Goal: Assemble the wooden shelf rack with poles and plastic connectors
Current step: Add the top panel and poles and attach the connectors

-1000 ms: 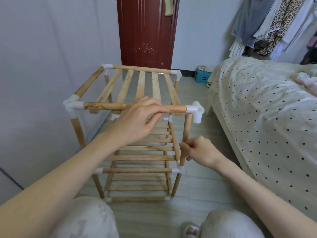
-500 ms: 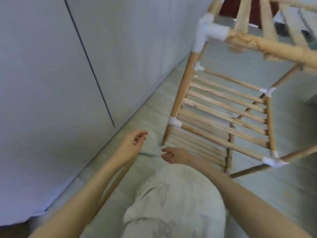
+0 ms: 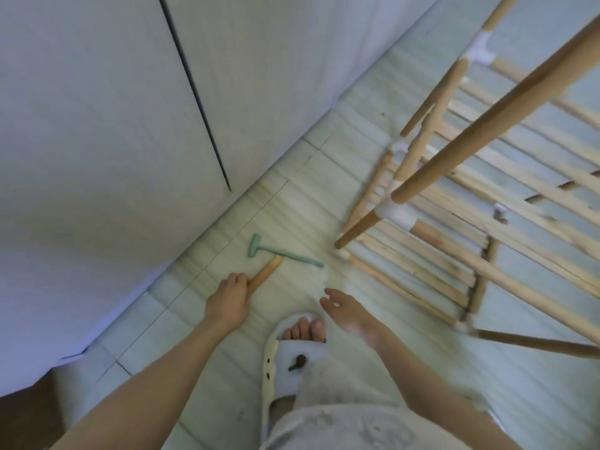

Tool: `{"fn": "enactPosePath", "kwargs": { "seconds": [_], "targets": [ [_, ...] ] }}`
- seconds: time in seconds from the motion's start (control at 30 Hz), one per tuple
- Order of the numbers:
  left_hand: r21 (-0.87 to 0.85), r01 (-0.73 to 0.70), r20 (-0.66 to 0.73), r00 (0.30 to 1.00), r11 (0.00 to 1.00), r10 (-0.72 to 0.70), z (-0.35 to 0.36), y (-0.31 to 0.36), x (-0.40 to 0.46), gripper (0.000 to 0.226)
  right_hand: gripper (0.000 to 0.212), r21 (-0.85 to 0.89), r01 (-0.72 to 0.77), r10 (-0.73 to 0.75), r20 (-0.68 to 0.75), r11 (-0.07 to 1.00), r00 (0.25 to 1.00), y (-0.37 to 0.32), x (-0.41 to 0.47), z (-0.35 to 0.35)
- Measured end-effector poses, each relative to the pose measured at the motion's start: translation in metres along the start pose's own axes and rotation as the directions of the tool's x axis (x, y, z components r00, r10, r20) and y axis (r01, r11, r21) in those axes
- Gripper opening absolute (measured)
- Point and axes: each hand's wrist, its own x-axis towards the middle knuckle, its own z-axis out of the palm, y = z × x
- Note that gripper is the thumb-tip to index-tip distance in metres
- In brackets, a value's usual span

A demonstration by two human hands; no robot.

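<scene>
The wooden shelf rack [image 3: 431, 241] stands on the floor at the right, its poles joined by white plastic connectors [image 3: 396, 215]. A short loose wooden pole [image 3: 265, 276] lies on the tiles near the wall. My left hand [image 3: 229, 300] reaches down and grips its near end. My right hand [image 3: 349, 311] hovers just above the floor to the right, fingers spread and holding nothing. A green plastic mallet [image 3: 276, 253] lies on the floor beyond the pole, its handle crossing the pole's far tip.
A white wardrobe wall [image 3: 130, 125] runs along the left. My foot in a pale slipper [image 3: 292, 349] stands between my two hands. The view is motion-blurred.
The view swung down from the rack's top to the floor. Both hands left the rack; my left hand reached down and took hold of the loose pole.
</scene>
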Motion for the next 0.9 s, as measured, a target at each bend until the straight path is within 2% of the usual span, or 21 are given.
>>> {"fn": "enactPosePath", "kwargs": {
  "seconds": [0.13, 0.27, 0.37, 0.53, 0.63, 0.73, 0.8, 0.9],
  "targets": [
    [-0.209, -0.171, -0.008, 0.985, 0.963, 0.174, -0.028, 0.012, -0.003, 0.033, 0.036, 0.084, 0.016, -0.015, -0.01, 0.996, 1.0, -0.019, -0.026, -0.021],
    [-0.36, -0.327, -0.233, 0.938, 0.874, 0.255, -0.092, 0.041, -0.033, 0.033, 0.033, 0.234, 0.128, -0.125, -0.028, 0.964, 0.992, -0.052, -0.07, -0.047],
    [-0.39, -0.478, -0.407, 0.856, 0.787, 0.319, -0.15, 0.067, -0.068, 0.029, 0.033, 0.257, 0.282, -0.263, -0.107, 0.924, 0.959, -0.08, -0.111, -0.068],
    [-0.443, -0.687, -0.622, 0.698, 0.576, 0.355, -0.245, 0.125, -0.142, 0.035, 0.031, 0.259, 0.534, -0.492, -0.212, 0.805, 0.844, -0.11, -0.195, -0.097],
    [-0.405, -0.804, -0.677, 0.584, 0.435, 0.449, -0.286, 0.162, -0.193, 0.034, 0.035, 0.213, 0.665, -0.62, -0.243, 0.716, 0.746, -0.116, -0.253, -0.109],
    [-0.366, -0.89, -0.716, 0.456, 0.272, 0.529, -0.312, 0.207, -0.243, 0.035, 0.02, 0.08, 0.815, -0.751, -0.346, 0.575, 0.563, -0.11, -0.31, -0.117],
    [-0.342, -0.925, -0.723, 0.372, 0.166, 0.582, -0.324, 0.241, -0.269, 0.035, 0.013, 0.003, 0.868, -0.769, -0.463, 0.497, 0.441, -0.098, -0.342, -0.125],
    [-0.266, -0.962, -0.705, 0.236, 0.059, 0.668, -0.327, 0.297, -0.3, 0.033, 0.014, -0.018, 0.915, -0.739, -0.596, 0.404, 0.315, -0.064, -0.379, -0.142]
  ]
}}
